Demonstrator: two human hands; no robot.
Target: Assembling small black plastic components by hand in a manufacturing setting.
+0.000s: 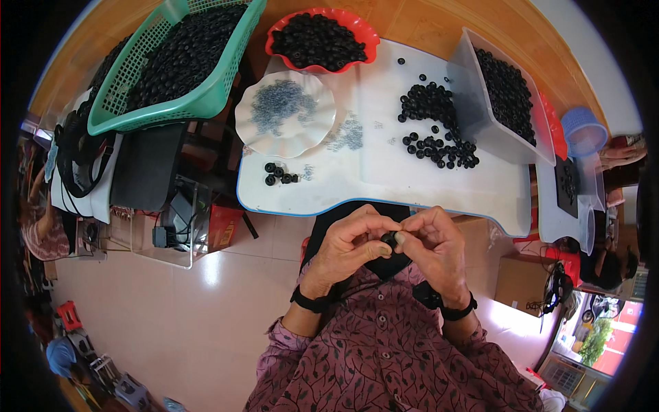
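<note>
Small black round piece (389, 239) is held in front of the table's (384, 180) near edge. Judged light, fairly stiff, perhaps slippery; best gripped by its outer rim. Piece is pinched between thumb and fingertips of left hand (350, 239) and right hand (436, 240), both nearly closed.

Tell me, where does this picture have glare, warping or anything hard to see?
In the head view, fisheye distortion curves the wooden surface and black fills the corners; in the head view, glare whitens patches of the floor; in that view, fingers partly cover the small black piece, so its details are unclear.
</note>
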